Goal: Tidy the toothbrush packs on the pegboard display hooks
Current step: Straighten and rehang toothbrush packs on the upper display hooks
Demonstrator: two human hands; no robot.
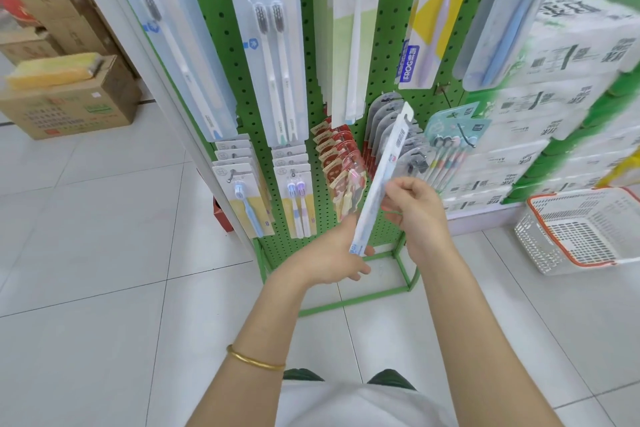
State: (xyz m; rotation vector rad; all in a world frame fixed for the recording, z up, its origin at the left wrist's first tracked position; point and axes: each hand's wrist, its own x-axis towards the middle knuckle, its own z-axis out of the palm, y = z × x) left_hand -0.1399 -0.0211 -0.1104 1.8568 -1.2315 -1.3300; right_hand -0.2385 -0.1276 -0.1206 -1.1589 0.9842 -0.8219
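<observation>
Before one pegboard (221, 38), one toothbrush pack (385, 168) between left hand (330, 255) and right hand (417, 206).

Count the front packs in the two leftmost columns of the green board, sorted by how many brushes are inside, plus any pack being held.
One-brush packs: 2
Two-brush packs: 2
Held pack: 1
Total: 5

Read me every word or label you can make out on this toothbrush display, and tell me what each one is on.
"NEW": top of the twin-brush pack.
"柔护净齿": the same pack's header.
"FROG": blue label on the yellow pack.
Too blurred or small: the held pack, the red packs, the cardboard box, the wrapped white goods.
</observation>
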